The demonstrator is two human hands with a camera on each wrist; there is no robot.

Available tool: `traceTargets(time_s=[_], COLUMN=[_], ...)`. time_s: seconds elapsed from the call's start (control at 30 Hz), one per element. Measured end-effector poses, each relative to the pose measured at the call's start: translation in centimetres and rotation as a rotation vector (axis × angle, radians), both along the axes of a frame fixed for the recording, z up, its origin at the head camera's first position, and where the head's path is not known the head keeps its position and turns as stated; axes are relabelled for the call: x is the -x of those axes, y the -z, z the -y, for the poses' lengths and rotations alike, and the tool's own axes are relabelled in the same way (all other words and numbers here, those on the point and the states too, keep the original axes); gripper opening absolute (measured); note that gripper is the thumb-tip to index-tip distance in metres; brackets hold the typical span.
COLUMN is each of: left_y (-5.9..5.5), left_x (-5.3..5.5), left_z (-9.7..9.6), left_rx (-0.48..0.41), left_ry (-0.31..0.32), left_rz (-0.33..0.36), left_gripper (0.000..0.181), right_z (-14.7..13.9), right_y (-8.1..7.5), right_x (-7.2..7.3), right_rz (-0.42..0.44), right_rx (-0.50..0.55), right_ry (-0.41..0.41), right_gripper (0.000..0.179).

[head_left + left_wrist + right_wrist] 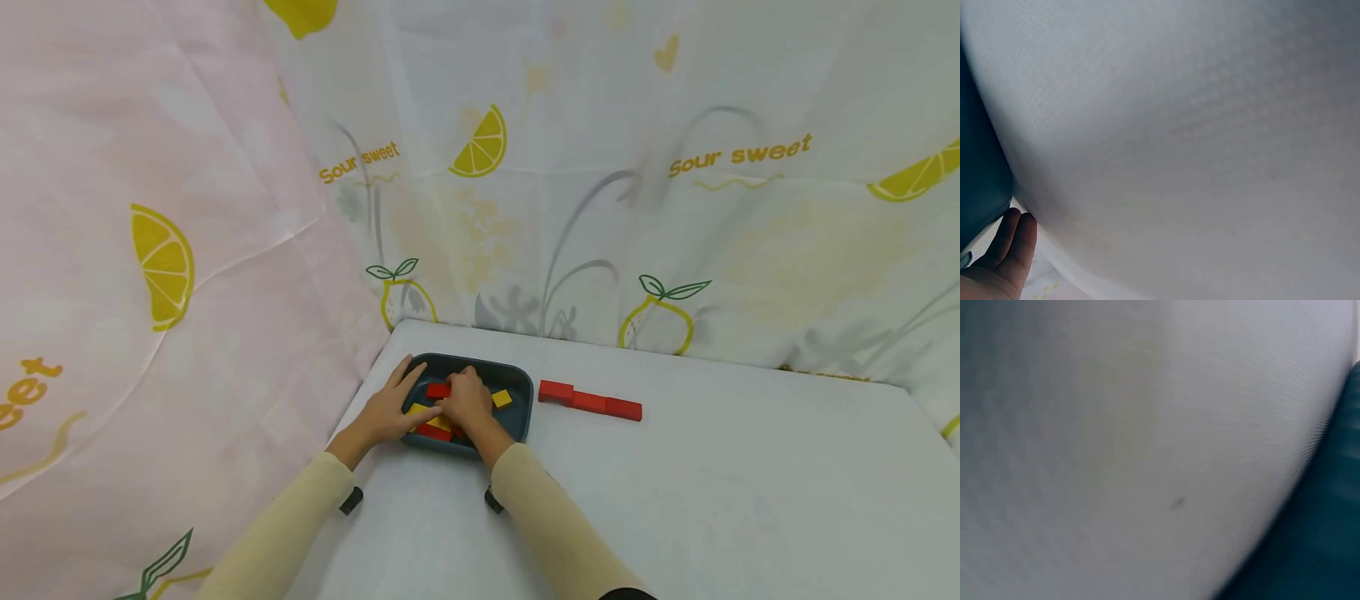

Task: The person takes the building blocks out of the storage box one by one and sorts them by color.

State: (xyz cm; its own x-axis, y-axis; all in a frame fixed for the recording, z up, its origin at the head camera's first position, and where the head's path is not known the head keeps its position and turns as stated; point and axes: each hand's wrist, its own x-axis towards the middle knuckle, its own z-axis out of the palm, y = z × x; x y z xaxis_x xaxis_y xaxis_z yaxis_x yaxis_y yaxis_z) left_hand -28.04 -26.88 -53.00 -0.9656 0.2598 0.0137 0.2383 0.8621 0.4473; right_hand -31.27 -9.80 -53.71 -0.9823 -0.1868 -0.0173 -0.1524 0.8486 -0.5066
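Note:
A dark blue-grey tray (527,408) holds red and yellow blocks. My left hand (386,410) rests at the tray's left side, fingers stretched along the rim and thumb reaching over the blocks. In the left wrist view, its fingers (1019,247) lie straight against the outside of the tray wall (982,162). My right hand (468,398) reaches down into the middle of the tray with bent fingers; I cannot tell whether they pinch a block. Around it lie a red block (437,390), a yellow block (502,399) and another red block (435,432) near the front wall.
Right of the tray, several red blocks (590,402) stand end to end in a row on the white table (712,483). Lemon-printed cloth (570,200) hangs behind the table and on the left. Small black objects (351,500) show beside both forearms.

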Motion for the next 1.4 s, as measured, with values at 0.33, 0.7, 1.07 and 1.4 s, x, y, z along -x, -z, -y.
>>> traceTargets(time_s=[0.33, 0.7, 1.07, 1.4], left_y=[0.0, -0.5, -0.3, -0.3], left_x=[-0.5, 0.2, 0.3, 0.1], left_z=[-0.4, -0.2, 0.0, -0.1], left_rx=[-0.012, 0.005, -0.001, -0.004], left_ry=[0.004, -0.006, -0.008, -0.016], left_rz=[0.007, -0.012, -0.002, 0.023], left_gripper=[0.093, 0.096, 0.096, 0.097], right_z=[-1.1, -1.3, -1.0, -1.0], right_y=[0.5, -0.3, -0.1, -0.1], right_x=[-0.1, 0.4, 0.4, 0.3], right_rz=[0.068, 0.009, -0.194, -0.049], right_rx=[0.150, 0.324, 0.363, 0.522], right_ry=[-0.031, -0.050, -0.112, -0.074], right_gripper=[0.038, 0.041, 0.037, 0.037])
